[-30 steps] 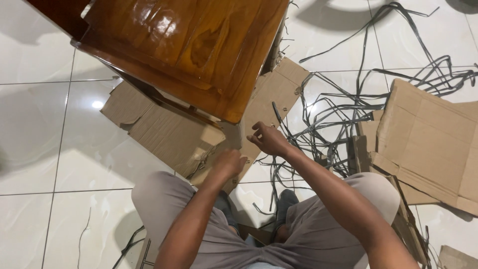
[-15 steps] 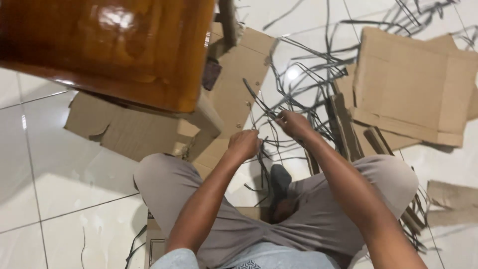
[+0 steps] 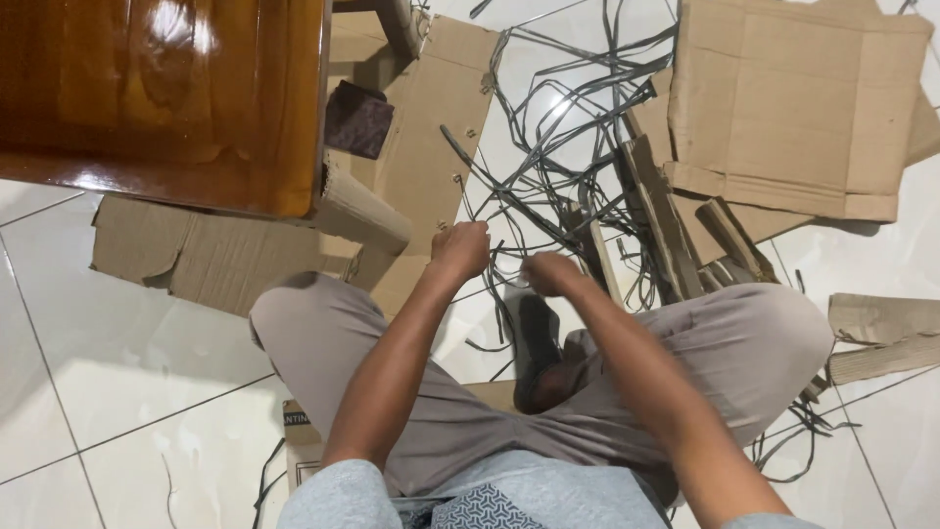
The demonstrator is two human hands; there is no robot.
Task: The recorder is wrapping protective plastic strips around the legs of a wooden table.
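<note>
I sit on a white tiled floor with my knees apart. My left hand point(image 3: 460, 249) is a closed fist gripping a dark plastic strap that runs up into the tangle of straps point(image 3: 558, 147). My right hand point(image 3: 550, 273) is closed too, close beside the left, apparently pinching the same strap lower down. A polished wooden tabletop point(image 3: 166, 98) fills the upper left, with flattened cardboard point(image 3: 220, 260) under it. A cardboard-wrapped table leg point(image 3: 362, 211) pokes out just left of my left hand.
A large flattened cardboard box point(image 3: 793, 108) lies at the upper right, with torn cardboard strips point(image 3: 666, 220) beside it and more scraps point(image 3: 881, 333) at the right edge. A dark sanding block point(image 3: 358, 119) rests near the table. More cardboard point(image 3: 304, 441) lies under my legs.
The view has swung right and the table shifted left. Both hands drew back toward my body and came together, closing on a strap pulled out of the tangle.
</note>
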